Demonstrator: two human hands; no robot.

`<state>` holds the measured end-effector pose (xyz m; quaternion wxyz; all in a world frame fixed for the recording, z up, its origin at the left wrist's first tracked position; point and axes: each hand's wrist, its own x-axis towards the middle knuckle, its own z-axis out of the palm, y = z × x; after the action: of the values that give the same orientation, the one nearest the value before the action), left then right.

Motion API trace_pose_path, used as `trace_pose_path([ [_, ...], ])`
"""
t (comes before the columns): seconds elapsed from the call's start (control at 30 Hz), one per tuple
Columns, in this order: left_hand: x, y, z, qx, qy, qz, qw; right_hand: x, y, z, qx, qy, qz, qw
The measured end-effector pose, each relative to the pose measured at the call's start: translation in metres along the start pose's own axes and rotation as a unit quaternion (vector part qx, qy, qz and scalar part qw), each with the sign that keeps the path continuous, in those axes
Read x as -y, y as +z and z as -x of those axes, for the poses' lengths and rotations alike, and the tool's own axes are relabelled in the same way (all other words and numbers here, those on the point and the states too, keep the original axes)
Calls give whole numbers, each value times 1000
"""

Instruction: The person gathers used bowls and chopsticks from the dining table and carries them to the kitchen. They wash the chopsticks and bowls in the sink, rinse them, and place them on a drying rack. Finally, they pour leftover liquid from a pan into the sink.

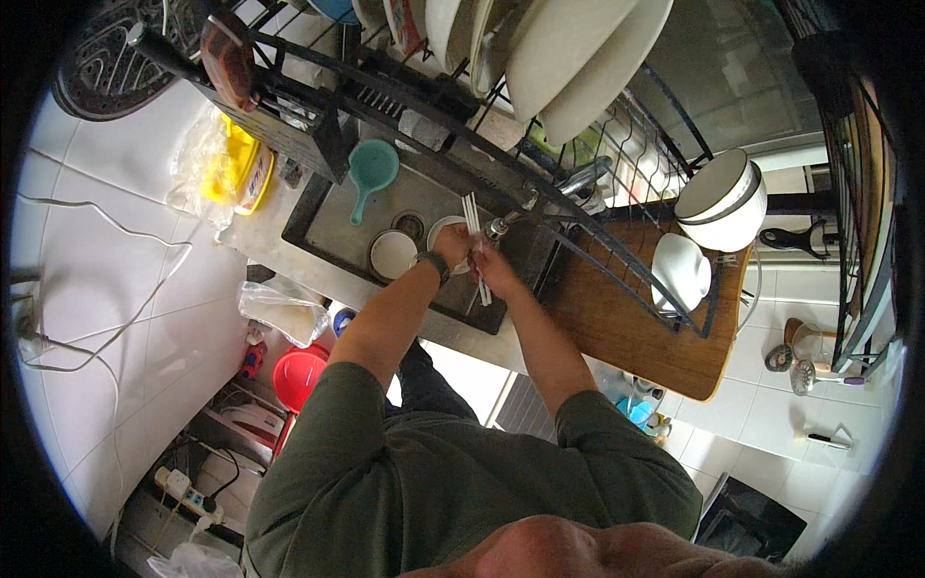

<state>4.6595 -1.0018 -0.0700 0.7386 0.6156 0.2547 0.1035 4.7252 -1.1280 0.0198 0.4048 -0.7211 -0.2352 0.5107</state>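
Observation:
Over the sink (pixel 332 231), my right hand (pixel 497 272) grips a bundle of white chopsticks (pixel 471 211), whose ends stick out above and below the fist. My left hand (pixel 452 244), a watch (pixel 436 266) on its wrist, is right beside the bundle. Its fingertips are hard to make out, so whether they grip the chopsticks is unclear. Below the left hand is a white bowl (pixel 436 230), partly covered by it. Another white bowl (pixel 394 254) rests on the sink floor to the left, near the drain (pixel 409 225). The faucet (pixel 498 227) is just right of the chopsticks.
A green ladle (pixel 373 166) lies in the sink's far left part. Above the sink runs a black dish rack (pixel 462 155) with plates (pixel 571 65). White bowls (pixel 723 206) hang over a wooden board (pixel 607 289) at right. A yellow tub (pixel 249 173) stands left.

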Motion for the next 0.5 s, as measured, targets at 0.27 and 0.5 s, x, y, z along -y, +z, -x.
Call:
trace_pose_path([
  [0.27, 15, -12, -16, -124, -78, 44, 988, 3, 8, 28, 7, 6, 48, 999],
  [0.5, -78, -38, 20, -203, -98, -8, 974, -93, -28, 23, -12, 5, -141, 990],
])
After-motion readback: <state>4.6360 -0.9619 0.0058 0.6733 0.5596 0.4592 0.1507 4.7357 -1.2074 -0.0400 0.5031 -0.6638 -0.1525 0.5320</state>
